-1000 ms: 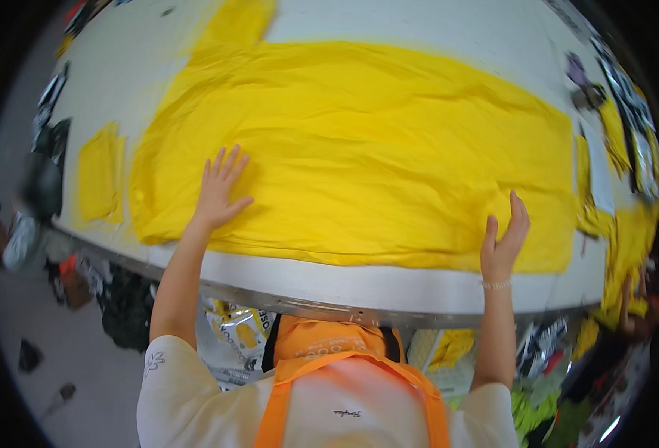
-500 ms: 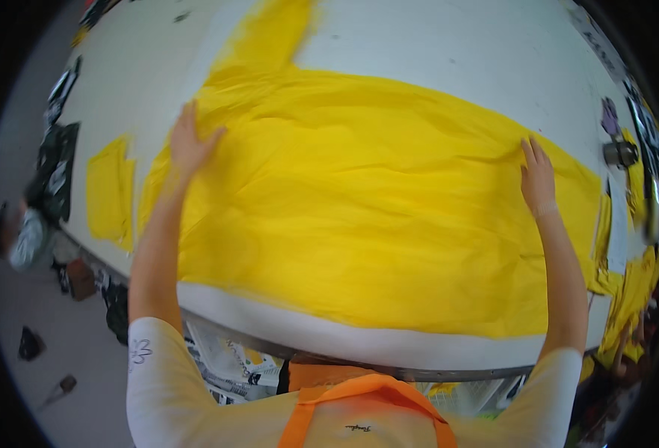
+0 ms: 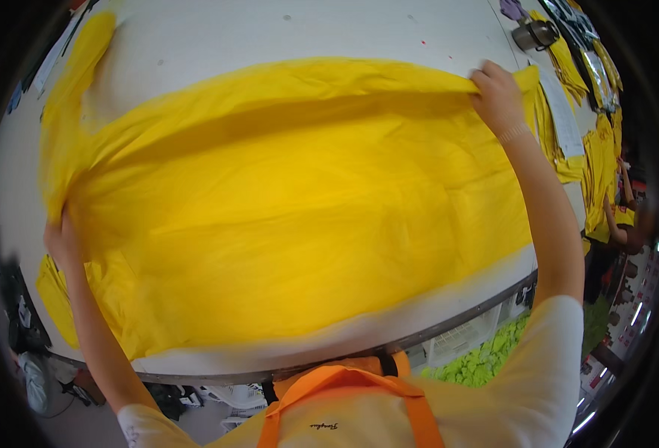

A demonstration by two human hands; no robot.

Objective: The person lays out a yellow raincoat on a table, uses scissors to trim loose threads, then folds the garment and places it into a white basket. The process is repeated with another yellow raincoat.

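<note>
Bright tbl (image 3: 217, 45), cloth (image 3: 299, 209) blurry at L, fisheye rim dk.

Left hand (image 3: 62, 240): blurred at nine o'clock, its fingers partly hidden by the yellow cloth (image 3: 270, 172).
Yellow cloth: smeared along the strip at ten o'clock.
Right hand (image 3: 498, 93): fingertips partly hidden at two o'clock.
Purple item (image 3: 512, 9): cut off by the upper edge, one o'clock.
Red specks (image 3: 423, 42): too small to be told, one o'clock.
Green pile (image 3: 483, 349): partly covered by the sleeve (image 3: 550, 351), four o'clock.
Apron (image 3: 419, 418): cut off at six o'clock.
</note>
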